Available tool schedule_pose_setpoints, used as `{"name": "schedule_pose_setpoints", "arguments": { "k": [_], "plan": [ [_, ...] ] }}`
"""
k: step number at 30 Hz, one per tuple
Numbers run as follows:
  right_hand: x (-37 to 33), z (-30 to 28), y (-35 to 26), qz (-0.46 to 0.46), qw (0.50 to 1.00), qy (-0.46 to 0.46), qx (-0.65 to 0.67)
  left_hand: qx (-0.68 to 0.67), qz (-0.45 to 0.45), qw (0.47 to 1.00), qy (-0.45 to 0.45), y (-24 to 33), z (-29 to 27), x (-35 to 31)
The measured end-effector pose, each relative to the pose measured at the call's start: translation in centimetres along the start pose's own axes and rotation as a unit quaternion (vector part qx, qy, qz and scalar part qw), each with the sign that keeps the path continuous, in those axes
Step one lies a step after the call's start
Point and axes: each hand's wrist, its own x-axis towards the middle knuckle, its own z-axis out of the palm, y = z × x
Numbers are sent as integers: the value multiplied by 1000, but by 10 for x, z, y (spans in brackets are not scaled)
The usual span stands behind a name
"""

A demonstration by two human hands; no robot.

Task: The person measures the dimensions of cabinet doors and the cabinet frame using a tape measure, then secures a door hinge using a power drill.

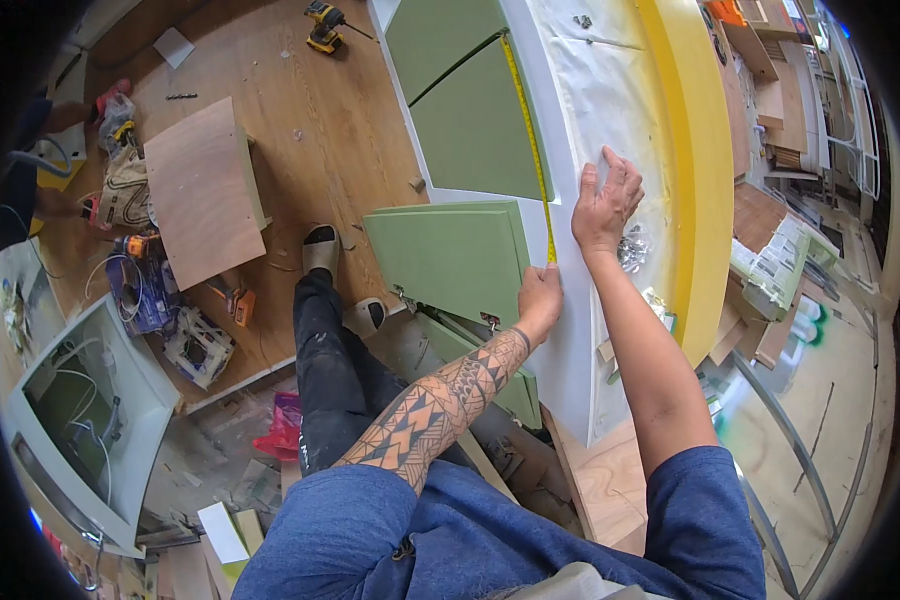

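Blue shirt (540, 525) seen nearest. Yellow tape measure (530, 130) pinched at near end by left hand (541, 297), stretched forward along green panels (475, 125); right hand (607, 203), fingers extended, laid on white top (600, 90), right of tape.

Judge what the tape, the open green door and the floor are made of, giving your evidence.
Tape: probably coated metal; a thin, marked yellow strip.
Green door: likely painted board, satin; smooth, even colour with no grain showing.
Floor: wood or wood-look laminate; brown grain shows, which leaves it open.
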Motion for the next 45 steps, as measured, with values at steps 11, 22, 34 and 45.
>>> {"name": "schedule_pose_setpoints", "arguments": {
  "k": [11, 22, 34, 45],
  "plan": [
    [2, 5, 9, -28, 999, 8, -12, 26, 29, 998, 42, -5, 9, -2],
    [4, 7, 8, -33, 999, 8, -9, 55, 71, 990, 108, -11, 16, -5],
    [3, 7, 9, -38, 999, 14, -13, 45, 76, 992, 95, -15, 18, 0],
    [3, 5, 12, -38, 999, 13, -8, 18, 52, 996, 77, -17, 21, 5]
  ]
}}
